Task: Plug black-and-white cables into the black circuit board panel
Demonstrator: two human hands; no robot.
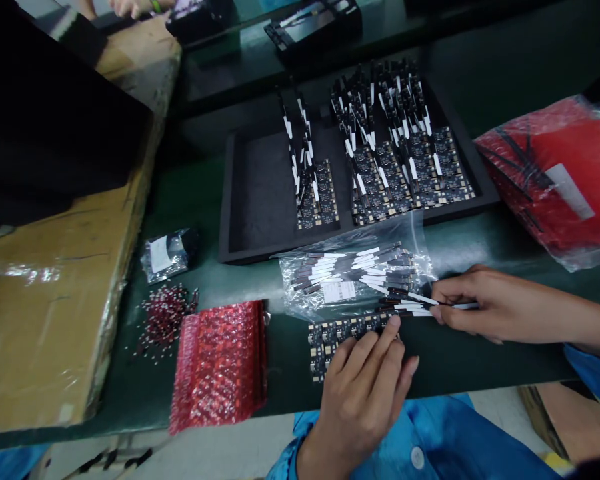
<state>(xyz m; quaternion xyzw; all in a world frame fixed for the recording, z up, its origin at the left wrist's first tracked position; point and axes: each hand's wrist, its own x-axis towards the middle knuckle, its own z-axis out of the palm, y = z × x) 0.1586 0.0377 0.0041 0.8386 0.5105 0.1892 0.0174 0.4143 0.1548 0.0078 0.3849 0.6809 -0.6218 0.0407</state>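
My left hand (367, 383) lies over a panel of small black circuit boards (325, 337), its fingers stretched out and the index fingertip near the panel's right end. My right hand (480, 303) is closed in a pinch on a thin black-and-white strip (423, 298). More such strips lie at the panel's right end, just left of my right fingertips. Behind the panel is a clear plastic bag (305, 303) with several black-and-white strips in or on it; which of the two I cannot tell. My left palm and fingers hide part of the panel.
A black tray (260, 193) holds several board panels with strips attached. Left are red bubble wrap (220, 363), a pile of tiny red-and-white parts (165, 313) and a small silvery bag (165, 257). A red plastic bag (545, 173) lies right. Another person's hand (133, 7) shows far left.
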